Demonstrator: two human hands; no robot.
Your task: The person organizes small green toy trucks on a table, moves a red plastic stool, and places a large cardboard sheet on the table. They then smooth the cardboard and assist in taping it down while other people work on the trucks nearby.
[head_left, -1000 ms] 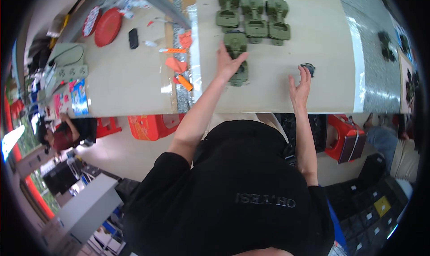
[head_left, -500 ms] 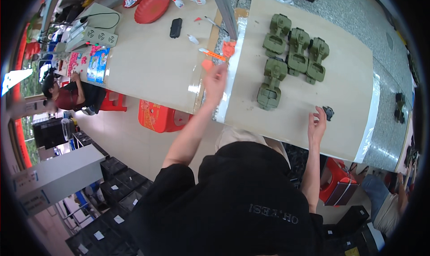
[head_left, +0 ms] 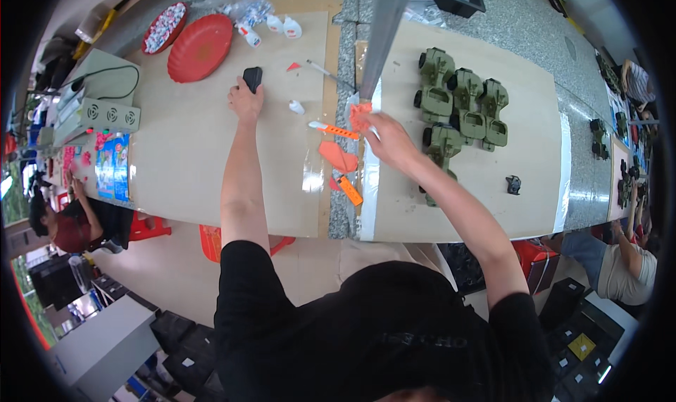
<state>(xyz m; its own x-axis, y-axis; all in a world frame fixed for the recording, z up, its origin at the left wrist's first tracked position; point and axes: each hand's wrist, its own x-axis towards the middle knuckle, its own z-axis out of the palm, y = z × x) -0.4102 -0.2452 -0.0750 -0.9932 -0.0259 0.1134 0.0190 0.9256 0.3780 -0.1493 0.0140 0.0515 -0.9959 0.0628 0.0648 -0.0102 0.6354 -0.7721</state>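
My left hand (head_left: 246, 102) is over a black, phone-like slab (head_left: 252, 78) on the left worktop, its fingers closed around the near end. My right hand (head_left: 391, 141) reaches across to the strip between the two worktops. Its fingertips are at the edge of a crumpled orange piece (head_left: 360, 113), thumb and forefinger apart. Close by lie an orange-handled cutter (head_left: 334, 129), a flat orange piece (head_left: 338, 155) and an orange block (head_left: 350, 190). Olive-green toy vehicles (head_left: 468, 103) stand right of my right hand, one partly hidden by that forearm. A small dark part (head_left: 513, 184) lies nearer me.
A grey metal post (head_left: 384, 39) rises between the worktops. A red dish (head_left: 201, 48), a bowl of small wrapped pieces (head_left: 165, 27) and white bottles (head_left: 282, 26) stand at the far left. A grey machine (head_left: 102, 110) sits left. Other people work at both sides.
My left hand has gone from beside the orange pieces to the black slab. My right hand has left the small dark part and crossed leftward to the crumpled orange piece. The view has shifted.
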